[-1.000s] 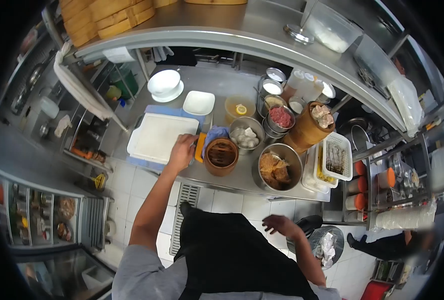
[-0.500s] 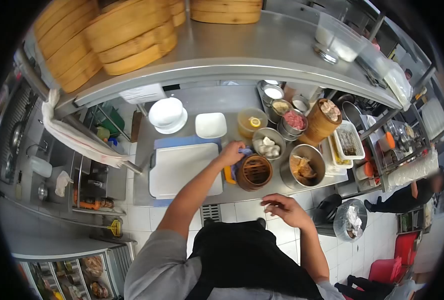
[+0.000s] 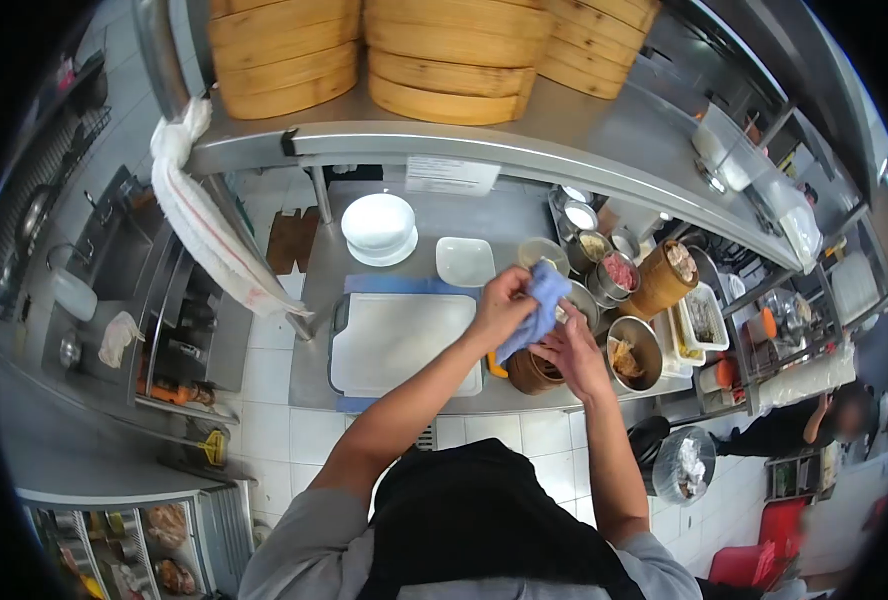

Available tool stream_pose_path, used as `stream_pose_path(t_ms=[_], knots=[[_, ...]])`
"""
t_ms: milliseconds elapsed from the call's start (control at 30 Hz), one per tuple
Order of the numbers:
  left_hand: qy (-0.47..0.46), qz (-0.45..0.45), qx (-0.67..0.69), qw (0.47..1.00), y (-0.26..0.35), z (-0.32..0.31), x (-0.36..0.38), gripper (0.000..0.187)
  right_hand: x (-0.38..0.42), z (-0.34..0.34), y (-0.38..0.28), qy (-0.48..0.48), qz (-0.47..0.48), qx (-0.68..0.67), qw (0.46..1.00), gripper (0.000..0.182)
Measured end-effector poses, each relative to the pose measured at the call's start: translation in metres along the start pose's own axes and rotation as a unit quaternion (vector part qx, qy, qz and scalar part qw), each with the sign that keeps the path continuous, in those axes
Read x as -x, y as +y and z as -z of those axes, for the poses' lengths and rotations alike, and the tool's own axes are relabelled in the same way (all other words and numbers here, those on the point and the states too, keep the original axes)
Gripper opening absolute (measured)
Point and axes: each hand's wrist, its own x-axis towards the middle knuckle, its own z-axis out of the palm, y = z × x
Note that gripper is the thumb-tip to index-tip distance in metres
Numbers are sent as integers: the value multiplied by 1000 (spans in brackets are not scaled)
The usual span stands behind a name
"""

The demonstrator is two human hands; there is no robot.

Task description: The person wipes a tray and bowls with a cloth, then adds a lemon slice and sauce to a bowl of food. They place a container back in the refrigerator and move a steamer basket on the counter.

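Left hand: is pinching the blue cloth (image 3: 536, 318) by its left side; this left hand (image 3: 502, 312) is forming the main grip.
Right hand: the right hand (image 3: 582, 360) is reaching in from the right, fingers beside the cloth; whether it is pinching or only touching, I cannot tell.
Cloth: is lying between the hands, just right of the grip, long axis slanting from far right to near left. The left hand is sitting nearer.
Wooden container: the wooden container (image 3: 529, 375) is standing on the body side of the grip, partly hidden by the right hand; an orange handle (image 3: 497, 368) is showing beside it.
Counter edge: the counter (image 3: 304, 365) is ending nearer the body than the grip.
Room: the white board (image 3: 399, 345) is lying low and flat to the grip's left; the metal pot (image 3: 652, 352) is bounding the right; the shelf (image 3: 444, 145) is running across beyond.
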Motion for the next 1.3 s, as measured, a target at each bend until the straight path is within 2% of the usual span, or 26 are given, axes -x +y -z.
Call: stream_pose_path(t_ms=[67, 100, 133, 200, 267, 333, 400, 433, 467, 500, 567, 633, 667, 733, 800, 867, 900, 967, 1000, 1067, 1100, 1167, 1267, 1300], knots=[[-62, 46, -14, 997, 24, -6, 22, 24, -13, -25, -1, -13, 1, -96, 995, 42], [-94, 34, -22, 995, 30, -3, 34, 26, -21, -24, 4, -20, -2, -91, 996, 42], [-86, 30, -21, 996, 43, 2, 45, 26, -31, -22, 14, -20, -1, -106, 994, 38], [-18, -155, -134, 979, 69, 21, 65, 27, -47, -30, 10, -28, -4, -116, 993, 33], [70, -198, -203, 956, 90, 61, 86, 31, -62, -63, -17, -12, -10, -4, 1000, 29], [200, -142, -175, 954, 88, 113, 111, 32, -100, -70, -37, -55, 33, 6, 998, 29], [343, -159, -217, 900, 92, 159, 140, 31, -139, -85, -63, -59, 86, 28, 994, 29], [421, -155, -226, 865, 96, 176, 153, 30, -173, -75, -65, -77, 117, 33, 990, 26], [476, -174, -264, 821, 110, 186, 163, 29, -236, -27, -54, -86, 115, 126, 982, 33], [530, -189, -301, 769, 129, 191, 170, 29, -266, -21, -57, -70, 130, 154, 977, 32], [575, -233, -356, 698, 159, 203, 175, 38, -312, -26, -55, -49, 147, 223, 962, 32], [568, -233, -449, 650, 189, 205, 168, 59, -352, -24, -33, -50, 128, 311, 941, 31], [581, -226, -451, 638, 199, 206, 161, 59, -370, -22, -16, -56, 111, 358, 925, 31], [543, -217, -438, 683, 209, 207, 139, 79, -401, -18, 21, -80, 67, 448, 888, 31], [492, -207, -469, 704, 210, 220, 117, 88, -424, -10, 61, -102, 25, 522, 847, 30], [459, -134, -467, 744, 208, 234, 101, 83, -441, -3, 95, -112, -8, 569, 815, 30], [471, -132, -468, 736, 201, 239, 96, 83, -449, -2, 107, -113, -15, 586, 802, 29], [421, -118, -492, 753, 189, 254, 85, 69, -467, -8, 120, -115, -23, 602, 790, 29], [475, -163, -476, 722, 186, 248, 81, 55, -476, -16, 120, -118, -23, 607, 786, 29], [496, -216, -516, 664, 182, 247, 79, 49, -499, -38, 118, -129, -17, 607, 784, 28], [503, -218, -519, 656, 176, 251, 80, 49, -511, -53, 118, -137, -12, 607, 783, 28], [463, -221, -544, 664, 162, 261, 82, 46, -537, -87, 125, -159, 3, 609, 777, 27], [452, -242, -550, 659, 160, 260, 82, 43, -574, -149, 142, -182, 29, 621, 762, 27], [451, -253, -506, 690, 162, 258, 83, 44, -584, -170, 149, -192, 36, 626, 755, 26]])
